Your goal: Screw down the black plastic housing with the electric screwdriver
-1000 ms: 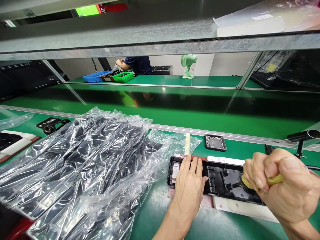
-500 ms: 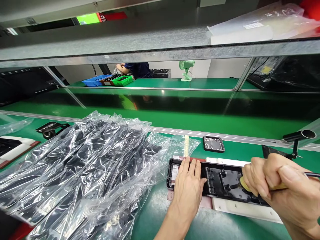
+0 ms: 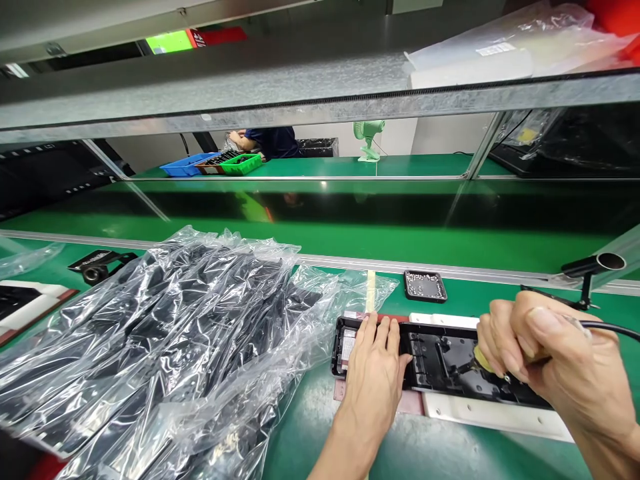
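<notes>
A long black plastic housing [image 3: 430,353] lies open side up in a white and reddish-brown fixture [image 3: 500,417]. My left hand [image 3: 375,373] rests flat across its left part, with fingers stretched out and the thumb along the near side. Wrapped in my right hand [image 3: 555,360] is a corded tool with a yellow front part [image 3: 481,360], held over the right part of the housing. Its black cable [image 3: 613,327] trails off to the right. My fingers hide most of the tool, and its tip is not clearly visible.
Clear plastic bags with dark parts [image 3: 200,333] cover the left of the bench. A small black tray [image 3: 425,285] of shiny metal pieces sits behind the fixture. At right stands a black tube holder [image 3: 595,267]. A metal shelf [image 3: 300,110] crosses above; a co-worker's sleeve [image 3: 275,141] shows beyond.
The right hand has moved slightly left and up, still gripping the tool, and more of its cable shows. My left hand stays in place on the housing. The view has shifted a little.
</notes>
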### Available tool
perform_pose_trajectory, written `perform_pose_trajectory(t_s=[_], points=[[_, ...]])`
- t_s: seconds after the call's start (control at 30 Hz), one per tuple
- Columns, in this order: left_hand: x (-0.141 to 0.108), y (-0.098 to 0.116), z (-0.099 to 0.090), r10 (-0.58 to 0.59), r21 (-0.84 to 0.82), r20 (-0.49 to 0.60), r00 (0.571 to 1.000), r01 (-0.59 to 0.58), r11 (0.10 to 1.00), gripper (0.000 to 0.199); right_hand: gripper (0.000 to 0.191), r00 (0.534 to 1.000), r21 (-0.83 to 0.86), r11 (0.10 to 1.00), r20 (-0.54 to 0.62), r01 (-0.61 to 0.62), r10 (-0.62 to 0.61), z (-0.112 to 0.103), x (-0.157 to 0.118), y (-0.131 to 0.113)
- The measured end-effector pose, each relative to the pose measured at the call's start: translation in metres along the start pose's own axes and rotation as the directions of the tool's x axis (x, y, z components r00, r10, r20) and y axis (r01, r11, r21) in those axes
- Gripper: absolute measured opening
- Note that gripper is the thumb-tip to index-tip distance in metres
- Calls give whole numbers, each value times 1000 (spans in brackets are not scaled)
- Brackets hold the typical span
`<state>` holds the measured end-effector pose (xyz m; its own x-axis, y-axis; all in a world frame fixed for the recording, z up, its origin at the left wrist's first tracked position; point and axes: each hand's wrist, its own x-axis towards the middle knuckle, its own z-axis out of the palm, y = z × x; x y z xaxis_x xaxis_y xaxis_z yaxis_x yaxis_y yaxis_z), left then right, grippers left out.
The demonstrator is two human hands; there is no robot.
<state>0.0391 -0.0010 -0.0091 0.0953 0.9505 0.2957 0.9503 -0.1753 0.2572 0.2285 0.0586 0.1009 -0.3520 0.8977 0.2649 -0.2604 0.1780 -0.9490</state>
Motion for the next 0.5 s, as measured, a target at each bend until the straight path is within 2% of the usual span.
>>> perform_pose_trajectory(t_s=[0.07, 0.27, 0.33, 0.5], points=[[0, 0, -1, 3, 5, 3, 1000, -3, 1000, 49, 40, 1000, -1, 1000, 22, 3, -3, -2, -1, 0], [1, 0, -3, 14, 13, -2, 1000, -14, 1000, 48, 38, 967, 1, 998, 249, 63, -61, -16, -4, 6], [1, 0, -2, 16, 14, -3, 1000, -16, 1000, 48, 37, 966, -5, 998, 251, 68, -65, -17, -4, 6], [0, 0, -1, 16, 18, -5, 1000, -16, 1000, 48, 40, 988, 13, 998, 140, 57, -58, -8, -2, 3]])
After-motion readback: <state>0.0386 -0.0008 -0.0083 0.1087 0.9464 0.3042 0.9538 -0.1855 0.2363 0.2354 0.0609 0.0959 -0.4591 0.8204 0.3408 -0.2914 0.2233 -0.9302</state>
